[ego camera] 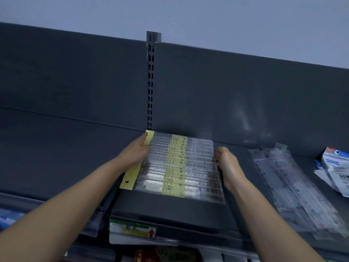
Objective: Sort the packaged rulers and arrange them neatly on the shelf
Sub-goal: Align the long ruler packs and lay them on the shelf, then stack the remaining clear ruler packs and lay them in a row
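2 flat hands press clear ruler packs (pixel 179 165) | left hand (pixel 135 152), right hand (pixel 226 163): grip open | matte grey shelf (pixel 170 210)

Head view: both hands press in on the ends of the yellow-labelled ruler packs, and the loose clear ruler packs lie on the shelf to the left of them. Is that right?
Not quite. The head view shows the loose clear ruler packs on the shelf to the right of the yellow-labelled ruler packs, not the left. The rest holds: the left hand and right hand press in on the ends of that row.
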{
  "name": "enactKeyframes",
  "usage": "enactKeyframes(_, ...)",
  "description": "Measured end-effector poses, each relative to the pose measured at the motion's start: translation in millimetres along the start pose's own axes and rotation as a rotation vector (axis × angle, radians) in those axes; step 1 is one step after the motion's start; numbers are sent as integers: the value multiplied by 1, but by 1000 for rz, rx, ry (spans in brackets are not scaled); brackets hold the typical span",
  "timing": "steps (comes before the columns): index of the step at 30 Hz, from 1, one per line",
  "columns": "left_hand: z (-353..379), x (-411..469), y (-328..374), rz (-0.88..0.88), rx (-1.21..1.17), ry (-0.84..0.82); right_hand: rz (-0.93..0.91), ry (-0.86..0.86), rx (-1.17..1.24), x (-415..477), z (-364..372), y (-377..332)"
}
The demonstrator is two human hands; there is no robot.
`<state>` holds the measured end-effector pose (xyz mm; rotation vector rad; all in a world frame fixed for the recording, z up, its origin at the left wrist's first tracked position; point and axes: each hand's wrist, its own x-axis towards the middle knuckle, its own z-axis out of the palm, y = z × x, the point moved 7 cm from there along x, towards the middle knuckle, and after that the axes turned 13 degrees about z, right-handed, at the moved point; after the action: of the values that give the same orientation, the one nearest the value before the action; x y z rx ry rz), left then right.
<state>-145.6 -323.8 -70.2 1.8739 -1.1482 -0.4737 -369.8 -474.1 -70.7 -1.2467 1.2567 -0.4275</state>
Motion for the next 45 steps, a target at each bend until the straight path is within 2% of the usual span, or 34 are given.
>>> enactKeyframes(10,-1,4,-3,-19,114,-58,37,-8,-26,9,5,-3)
enactKeyframes(15,-3,6,3,0,153,-97,-7,42,-66,5,2,-5)
enactKeyframes(17,-3,7,10,34,193,-109,-103,82,-130,6,-3,-11)
enactKeyframes(21,-1,12,32,106,348,-136,-317,187,-413,-5,-11,-31)
enactKeyframes(27,16,31,73,336,707,-204,-443,416,-988,-9,-30,-42)
enactKeyframes(32,48,40,116,518,895,-239,-414,504,-1223,-15,-59,-45)
enactKeyframes(38,103,45,156,623,956,-284,-315,567,-1292,-25,-114,-41)
enactKeyframes(45,180,34,194,686,976,-292,-126,534,-1257,-20,-188,-11)
